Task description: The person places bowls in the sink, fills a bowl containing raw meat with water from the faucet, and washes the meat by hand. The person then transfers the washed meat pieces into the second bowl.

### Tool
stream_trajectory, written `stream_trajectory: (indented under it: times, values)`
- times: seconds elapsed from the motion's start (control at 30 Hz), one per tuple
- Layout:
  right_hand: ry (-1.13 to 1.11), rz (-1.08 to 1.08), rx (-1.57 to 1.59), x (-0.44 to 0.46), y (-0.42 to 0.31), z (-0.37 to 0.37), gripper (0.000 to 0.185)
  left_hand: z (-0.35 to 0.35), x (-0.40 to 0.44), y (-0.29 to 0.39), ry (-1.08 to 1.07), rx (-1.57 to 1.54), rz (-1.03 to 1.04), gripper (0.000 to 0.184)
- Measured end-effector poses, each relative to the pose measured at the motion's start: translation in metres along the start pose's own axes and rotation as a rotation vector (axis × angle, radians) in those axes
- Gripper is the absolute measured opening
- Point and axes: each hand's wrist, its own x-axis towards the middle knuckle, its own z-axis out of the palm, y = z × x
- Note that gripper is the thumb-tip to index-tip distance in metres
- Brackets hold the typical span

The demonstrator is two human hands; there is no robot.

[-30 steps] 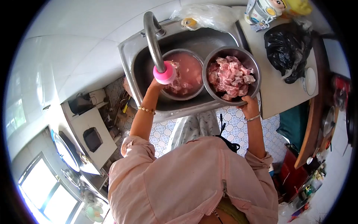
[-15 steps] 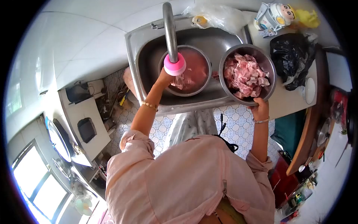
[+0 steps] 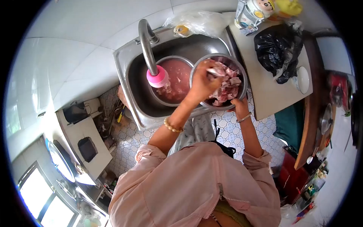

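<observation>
My left hand [image 3: 205, 83] is over the steel bowl [image 3: 245, 84] of raw meat, its fingers closed on a pale piece of meat [image 3: 216, 71], slightly blurred. Under the near right rim, my right hand [image 3: 239, 107] grips that bowl, thumb up at the edge. More chopped meat [image 3: 230, 86] fills the held bowl. To its left, a second steel bowl [image 3: 174, 57] sits in the sink with reddish water [image 3: 180, 77] and some meat in it. The faucet's pink nozzle [image 3: 157, 76] hangs above that bowl's left side.
The metal sink [image 3: 132, 109] surrounds the lower bowl. A clear plastic bag [image 3: 204, 22] lies behind it. On the right counter [image 3: 264, 100] are a black plastic bag [image 3: 275, 51], a white bowl [image 3: 301, 80] and a white cartoon bottle [image 3: 252, 16].
My left hand has left the bowl in the sink and moved right, over the held bowl, where it grips meat. The camera view has also shifted.
</observation>
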Motion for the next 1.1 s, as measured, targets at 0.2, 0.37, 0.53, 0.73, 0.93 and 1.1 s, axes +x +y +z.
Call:
stream_trajectory:
  times: [0.2,0.37,0.53,0.73,0.93,1.1]
  values:
    - [-0.075,0.064,0.084,-0.004,0.005,-0.009,0.050,-0.005,0.014,0.051,-0.479,0.493,0.021,0.042]
    - [-0.105,0.103,0.175,-0.012,0.002,-0.033,0.044,-0.053,0.015,0.033,-0.177,0.352,-0.093,0.021]
    - [-0.051,0.067,0.229,-0.033,-0.004,-0.084,0.034,-0.063,-0.015,-0.076,-0.130,0.604,0.014,0.013]
    - [0.052,0.023,0.234,-0.066,-0.048,-0.103,0.042,0.037,-0.009,-0.110,-0.803,1.054,-0.063,0.016]
    - [0.153,-0.012,0.302,-0.064,-0.049,-0.098,0.046,0.090,-0.030,-0.203,-1.012,1.241,0.204,0.014]
    - [0.167,0.062,0.277,-0.060,-0.034,-0.104,0.046,0.080,-0.016,-0.159,-0.934,0.995,0.025,0.022]
